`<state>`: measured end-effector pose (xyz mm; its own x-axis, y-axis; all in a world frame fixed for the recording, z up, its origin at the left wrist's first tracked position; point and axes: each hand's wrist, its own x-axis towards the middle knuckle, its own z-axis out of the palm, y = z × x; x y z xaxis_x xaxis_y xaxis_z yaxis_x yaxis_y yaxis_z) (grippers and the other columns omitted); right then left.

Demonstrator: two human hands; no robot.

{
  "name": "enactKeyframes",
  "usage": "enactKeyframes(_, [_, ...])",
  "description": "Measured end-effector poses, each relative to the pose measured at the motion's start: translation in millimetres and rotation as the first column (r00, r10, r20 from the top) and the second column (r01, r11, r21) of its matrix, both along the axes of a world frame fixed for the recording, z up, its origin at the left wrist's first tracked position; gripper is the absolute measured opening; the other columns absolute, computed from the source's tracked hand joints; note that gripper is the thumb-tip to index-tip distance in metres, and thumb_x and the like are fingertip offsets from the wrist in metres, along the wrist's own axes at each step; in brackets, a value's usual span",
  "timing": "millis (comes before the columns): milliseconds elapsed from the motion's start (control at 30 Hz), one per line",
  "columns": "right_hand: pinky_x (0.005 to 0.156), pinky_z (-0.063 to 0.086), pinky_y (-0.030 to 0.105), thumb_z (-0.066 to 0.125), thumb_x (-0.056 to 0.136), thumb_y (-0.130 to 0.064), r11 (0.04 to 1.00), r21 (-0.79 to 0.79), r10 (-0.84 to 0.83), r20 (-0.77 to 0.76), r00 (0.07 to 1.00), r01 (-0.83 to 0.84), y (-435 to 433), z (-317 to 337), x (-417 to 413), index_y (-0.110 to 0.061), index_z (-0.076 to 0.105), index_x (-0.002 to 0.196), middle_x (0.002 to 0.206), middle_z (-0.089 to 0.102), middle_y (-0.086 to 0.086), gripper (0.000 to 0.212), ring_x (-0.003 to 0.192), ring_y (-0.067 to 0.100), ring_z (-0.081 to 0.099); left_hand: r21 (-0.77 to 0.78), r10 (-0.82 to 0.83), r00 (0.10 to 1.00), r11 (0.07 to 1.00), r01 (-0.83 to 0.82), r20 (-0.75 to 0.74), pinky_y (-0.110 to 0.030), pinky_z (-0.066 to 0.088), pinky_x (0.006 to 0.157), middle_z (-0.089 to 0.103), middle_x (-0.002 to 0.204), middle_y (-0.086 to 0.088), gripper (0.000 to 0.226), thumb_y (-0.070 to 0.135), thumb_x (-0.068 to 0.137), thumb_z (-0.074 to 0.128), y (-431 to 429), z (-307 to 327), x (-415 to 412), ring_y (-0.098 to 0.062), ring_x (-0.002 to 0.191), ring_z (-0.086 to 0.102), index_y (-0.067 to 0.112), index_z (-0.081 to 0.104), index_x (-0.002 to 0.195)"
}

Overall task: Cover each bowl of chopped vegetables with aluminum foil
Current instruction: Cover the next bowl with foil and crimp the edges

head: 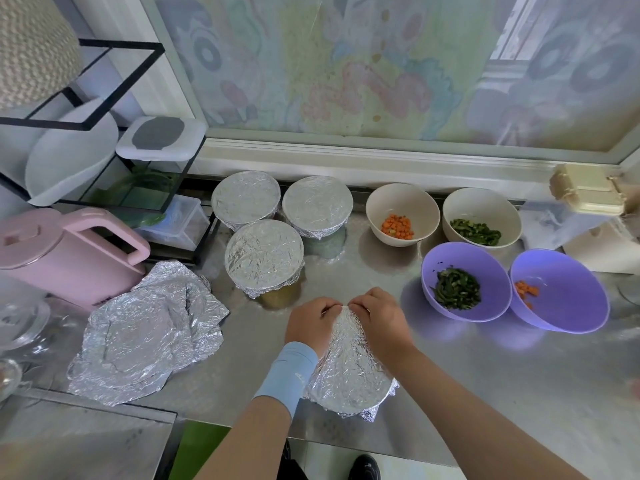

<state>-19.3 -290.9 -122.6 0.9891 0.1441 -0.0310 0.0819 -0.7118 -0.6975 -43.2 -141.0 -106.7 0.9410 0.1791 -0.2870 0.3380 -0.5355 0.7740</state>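
Observation:
A foil-wrapped bowl [349, 372] sits near the counter's front edge. My left hand [311, 323] and my right hand [379, 318] press the foil down over its far rim, fingers curled on it. Three foil-covered bowls stand behind: back left [246, 199], back middle [317, 204] and front [265, 256]. Uncovered to the right are a beige bowl of diced carrot [401, 213], a beige bowl of chopped greens [481, 218], a purple bowl of greens [465, 282] and a purple bowl with a little carrot [559, 291]. Loose crumpled foil sheets [145, 330] lie at the left.
A pink jug [65, 254] and a black wire rack [104, 140] with containers stand at the left. Glassware [20, 323] sits at the far left edge. A cream box [588, 190] rests at the back right. The steel counter [485, 375] ends just below my arms.

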Motion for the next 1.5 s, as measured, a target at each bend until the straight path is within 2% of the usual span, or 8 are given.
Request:
enactKeyframes(233, [0.072,0.044,0.033,0.074,0.082,-0.022,0.98,-0.181,0.12,0.201,0.972,-0.084,-1.5,3.1,-0.1,-0.021,0.074,0.091,0.085,0.059,-0.001,0.009,0.081,0.025,0.057,0.085,0.064,0.997,0.994,-0.067,0.03,-0.02,0.045,0.074,0.068,0.09,0.012,0.017,0.022,0.098,0.052,-4.1,2.2,-12.5,-0.01,0.083,0.063,0.022,0.069,0.098])
enactKeyframes(367, [0.077,0.041,0.033,0.065,0.091,-0.026,0.984,-0.165,0.079,0.099,0.992,-0.062,1.7,4.0,-3.5,-0.019,0.073,0.093,0.091,0.058,0.0,0.01,0.09,0.024,0.054,0.095,-0.048,0.998,0.995,0.044,0.046,-0.016,0.044,0.087,0.067,0.108,0.015,0.034,0.009,0.095,0.045,-2.6,4.9,-8.7,-0.004,0.099,0.061,0.026,0.068,0.114])
enactKeyframes(533, [0.072,0.038,0.026,0.065,0.09,-0.024,1.0,-0.008,0.01,-0.016,1.0,-0.011,1.6,1.2,-0.5,-0.02,0.074,0.09,0.089,0.056,-0.004,0.01,0.09,0.017,0.054,0.007,-0.031,0.999,1.0,0.031,0.008,-0.009,0.045,0.075,0.071,0.093,0.017,0.018,0.024,0.094,0.057,-1.5,0.4,-0.8,0.0,0.085,0.063,0.028,0.073,0.101])
enactKeyframes(767, [0.079,0.042,0.026,0.067,0.09,-0.025,0.999,-0.001,0.054,-0.024,0.998,-0.054,0.1,2.6,2.0,-0.021,0.076,0.096,0.092,0.058,-0.005,0.012,0.092,0.015,0.054,0.041,0.066,0.998,0.997,-0.067,0.017,-0.005,0.038,0.064,0.068,0.087,0.014,0.017,0.025,0.097,0.054,-6.0,-0.9,-9.5,-0.002,0.079,0.06,0.026,0.071,0.099])
enactKeyframes(933, [0.082,0.043,0.029,0.064,0.09,-0.022,0.999,-0.023,0.047,-0.028,0.999,-0.047,-3.9,5.0,1.2,-0.018,0.073,0.09,0.091,0.057,-0.003,0.009,0.092,0.02,0.054,0.083,0.175,0.984,0.981,-0.175,-0.004,-0.015,0.04,0.065,0.068,0.091,0.011,0.021,0.021,0.098,0.048,-6.9,2.3,-21.5,-0.006,0.077,0.06,0.026,0.068,0.099])
enactKeyframes(1100, [0.075,0.036,0.026,0.064,0.091,-0.023,0.998,-0.004,0.056,-0.043,0.997,-0.057,-5.0,2.0,3.9,-0.019,0.073,0.088,0.088,0.058,-0.001,0.011,0.091,0.021,0.054,0.057,0.038,0.999,0.998,-0.037,-0.011,-0.017,0.044,0.081,0.067,0.102,0.016,0.033,0.01,0.097,0.044,-6.7,7.9,-9.7,-0.005,0.089,0.061,0.028,0.069,0.107])
enactKeyframes(1300, [0.07,0.036,0.026,0.063,0.091,-0.024,0.998,0.02,0.068,0.0,0.998,-0.068,-5.4,-3.4,-0.1,-0.02,0.074,0.09,0.087,0.055,-0.004,0.011,0.085,0.016,0.054,0.045,0.077,0.997,0.996,-0.078,0.01,-0.014,0.045,0.075,0.069,0.091,0.017,0.017,0.025,0.094,0.057,-10.6,3.6,-12.7,0.0,0.084,0.062,0.03,0.072,0.099])
enactKeyframes(1500, [0.082,0.045,0.03,0.058,0.094,-0.027,0.992,0.013,0.126,-0.032,0.991,-0.126,-3.9,-3.3,1.3,-0.023,0.072,0.096,0.094,0.056,-0.009,0.014,0.094,0.013,0.053,0.051,0.108,0.994,0.993,-0.108,0.016,-0.021,0.049,0.076,0.07,0.089,0.014,0.017,0.028,0.097,0.055,-9.3,0.0,-16.9,-0.006,0.081,0.063,0.029,0.071,0.1])
